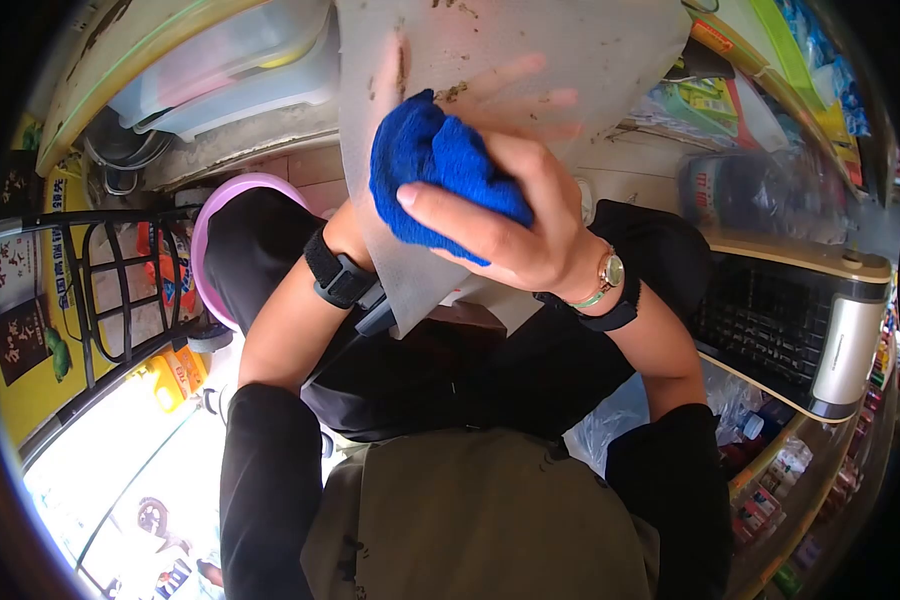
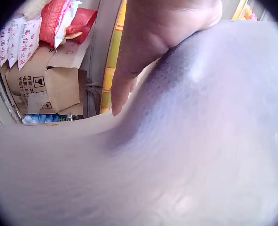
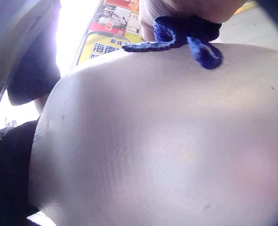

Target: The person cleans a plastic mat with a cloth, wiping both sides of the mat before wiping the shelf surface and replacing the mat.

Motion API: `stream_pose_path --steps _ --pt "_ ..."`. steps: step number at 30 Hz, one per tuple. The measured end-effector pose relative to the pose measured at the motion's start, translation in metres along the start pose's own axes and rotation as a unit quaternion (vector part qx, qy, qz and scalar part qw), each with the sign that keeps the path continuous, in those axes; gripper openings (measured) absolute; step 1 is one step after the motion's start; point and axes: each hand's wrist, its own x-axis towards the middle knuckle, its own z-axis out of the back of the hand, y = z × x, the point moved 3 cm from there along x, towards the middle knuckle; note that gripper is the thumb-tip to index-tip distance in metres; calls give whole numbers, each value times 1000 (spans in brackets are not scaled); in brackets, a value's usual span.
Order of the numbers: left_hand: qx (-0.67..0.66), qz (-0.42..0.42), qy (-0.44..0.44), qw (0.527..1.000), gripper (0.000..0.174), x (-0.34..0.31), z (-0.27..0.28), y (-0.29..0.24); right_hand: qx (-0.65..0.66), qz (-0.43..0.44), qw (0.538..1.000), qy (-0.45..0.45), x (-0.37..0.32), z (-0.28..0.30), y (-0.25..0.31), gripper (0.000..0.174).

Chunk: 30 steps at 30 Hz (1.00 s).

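A translucent, pale plastic sheet [image 1: 630, 50] with dark dirt specks is held up in front of the person's lap. My right hand [image 1: 530, 215] grips a bunched blue cloth [image 1: 435, 175] against the near face of the sheet. In the right wrist view, folds of the cloth [image 3: 205, 52] lie on the sheet's surface [image 3: 153, 136]. Behind the sheet, my left hand [image 2: 162, 42] supports it from the far side. Its spread, straight fingers [image 1: 515, 75] show blurred through the plastic in the head view, while the palm is hidden by the cloth and right hand.
A pink basin [image 1: 210, 225] is by the left knee, near a black wire rack [image 1: 90, 290]. Clear plastic bins [image 1: 240, 80] stand at the back left. To the right are a large bottle [image 1: 760, 190], a black-and-silver appliance [image 1: 800, 330] and stocked shelves. A cardboard box [image 2: 49, 84] shows in the left wrist view.
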Motion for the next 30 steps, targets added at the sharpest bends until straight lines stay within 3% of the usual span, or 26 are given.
stream_pose_path --steps 1,2,3,4,5,6,7,11,15,17,18,19,21,23,25,27,28,29,30 --pt "11 -1 -2 1000 77 -2 -2 0 3 20 1000 2 0 -1 1 41" --pt "320 -147 36 935 76 -2 -3 -9 -8 -1 1000 6 1 2 -5 42" --pt "589 -274 70 757 75 -5 -9 -12 -20 -23 999 11 2 6 -12 43" --pt "511 -233 17 827 74 -2 -4 -10 -22 -50 998 12 2 9 -18 50" --pt "510 -233 17 828 74 1 -6 -11 -17 -61 998 5 6 12 -22 56" --pt "352 -173 -11 920 73 6 -2 -13 -20 -66 998 5 6 11 -23 58" --pt "182 -108 -39 977 73 10 1 -10 -23 -69 997 5 6 11 -23 59" --pt "139 -81 -12 987 74 16 -2 -6 -10 -50 999 7 1 5 -21 53" --pt "17 -54 -103 993 78 8 -11 -5 60 4 998 24 -3 3 -12 41" --pt "-77 -71 119 987 79 24 8 -13 104 52 991 61 -4 -2 -2 35" --pt "100 -108 -21 989 80 15 14 -9 137 27 987 77 -7 -3 5 43" --pt "106 -112 -11 988 82 15 14 -9 102 71 990 72 -9 -4 6 42" --pt "-80 -21 17 996 81 10 6 -19 85 46 990 104 -4 2 -7 43" --pt "137 -116 -35 983 77 13 -2 -3 0 -34 998 54 -1 8 -22 54" --pt "87 -79 -113 987 73 12 2 -2 -31 -62 998 -7 7 11 -34 49" --pt "300 -224 58 925 72 8 0 -3 -14 -59 998 22 5 8 -25 47" --pt "140 -147 47 978 73 15 9 0 15 -35 999 34 5 8 -19 43" --pt "-172 -59 -74 981 74 24 21 -3 44 -12 998 46 5 7 -15 40" --pt "-115 -88 10 989 76 17 17 -7 104 17 992 66 4 5 -13 35"
